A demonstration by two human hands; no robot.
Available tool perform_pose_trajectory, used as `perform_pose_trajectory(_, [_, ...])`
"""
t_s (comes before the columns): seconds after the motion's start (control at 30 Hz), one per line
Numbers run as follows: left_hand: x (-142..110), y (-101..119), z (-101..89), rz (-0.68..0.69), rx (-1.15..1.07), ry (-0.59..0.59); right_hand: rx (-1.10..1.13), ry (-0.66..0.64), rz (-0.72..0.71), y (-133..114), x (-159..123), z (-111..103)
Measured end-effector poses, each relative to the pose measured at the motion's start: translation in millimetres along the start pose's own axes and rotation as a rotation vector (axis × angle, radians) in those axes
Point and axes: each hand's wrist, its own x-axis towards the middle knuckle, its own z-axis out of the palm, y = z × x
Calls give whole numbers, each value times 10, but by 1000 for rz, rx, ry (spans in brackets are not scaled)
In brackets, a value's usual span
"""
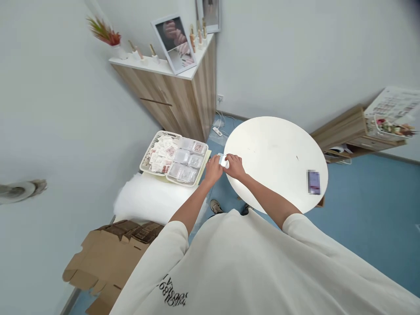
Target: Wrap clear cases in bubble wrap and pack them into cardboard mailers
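"Where are your hands?"

"I've got the left hand (213, 170) and right hand (235, 167) both clenched on a small clear box (223, 160), at the surface's (275, 148) nine o'clock rim."

"What's around them?"

"At nine o'clock, a basket (150, 150) of packets (162, 153) and boxes (187, 162); at three, a blurred phone (314, 182) on the surface; at eight, a carton (111, 258)."
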Motion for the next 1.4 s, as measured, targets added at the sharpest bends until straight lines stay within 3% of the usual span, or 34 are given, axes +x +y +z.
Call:
perform_pose_trajectory(0.13, [9,408,540,15,-105,-111,-26,-7,97,613,-418,-249])
perform_pose_trajectory(0.33, [-103,1123,1403,-104,-256,-286,-7,-98,214,1573,-1157,-519])
perform_pose_trajectory(0.57, [-347,1745,2444,-234,-316,-469,14,-185,325,2577,-1966,-556])
perform_pose_trajectory(0.7, [-439,1899,2826,-269,-334,-527,16,-228,322,2955,-2202,-528])
perform_pose_trajectory(0.93, [-506,1980,3033,-290,-318,-511,78,-229,329,3138,-2330,-497])
perform_pose_trajectory(1.4, [-558,1943,3012,-422,-360,-498,246,-124,552,2973,-2522,-534])
